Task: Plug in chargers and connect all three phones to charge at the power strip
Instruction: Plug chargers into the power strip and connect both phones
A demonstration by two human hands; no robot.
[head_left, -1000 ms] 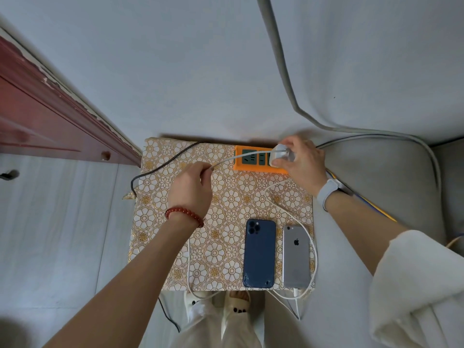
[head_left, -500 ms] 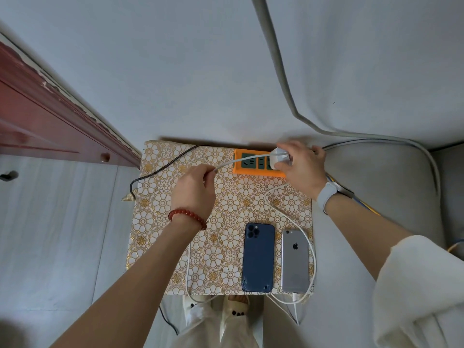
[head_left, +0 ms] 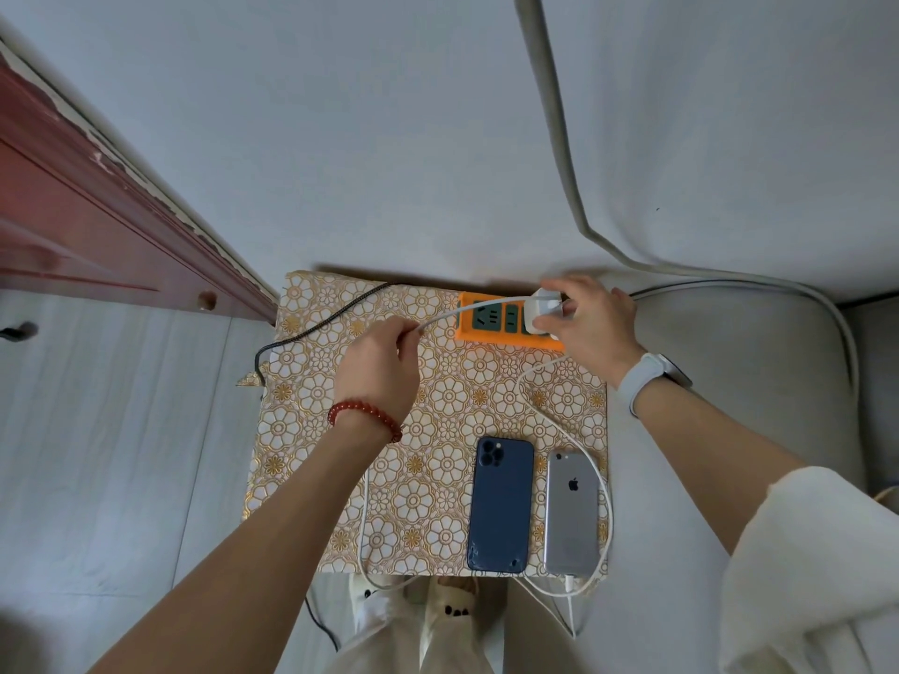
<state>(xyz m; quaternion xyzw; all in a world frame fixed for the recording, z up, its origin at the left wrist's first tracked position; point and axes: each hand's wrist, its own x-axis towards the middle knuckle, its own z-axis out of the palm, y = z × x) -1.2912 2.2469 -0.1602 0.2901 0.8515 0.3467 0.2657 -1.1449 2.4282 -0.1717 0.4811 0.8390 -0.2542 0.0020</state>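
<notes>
An orange power strip (head_left: pixel 491 334) lies at the far edge of a small table with a floral cloth (head_left: pixel 438 420). My right hand (head_left: pixel 591 323) grips a white charger plug (head_left: pixel 544 309) at the strip's right sockets. My left hand (head_left: pixel 379 369) pinches the white cable (head_left: pixel 447 317) that runs from that plug. A blue phone (head_left: pixel 501 505) and a silver phone (head_left: pixel 571 513) lie face down near the front edge. A second white cable (head_left: pixel 601 484) loops to the silver phone's bottom end. I see no third phone.
A black braided cable (head_left: pixel 316 330) crosses the cloth's far left corner. A grey cushion or sofa (head_left: pixel 744 362) sits right of the table, a red-brown wooden cabinet (head_left: pixel 97 226) at the left. My legs and slippers (head_left: pixel 438 605) are below the front edge.
My right hand with the white plug has shifted slightly over the strip's right end. My left hand keeps its pinch on the cable. The phones lie as before.
</notes>
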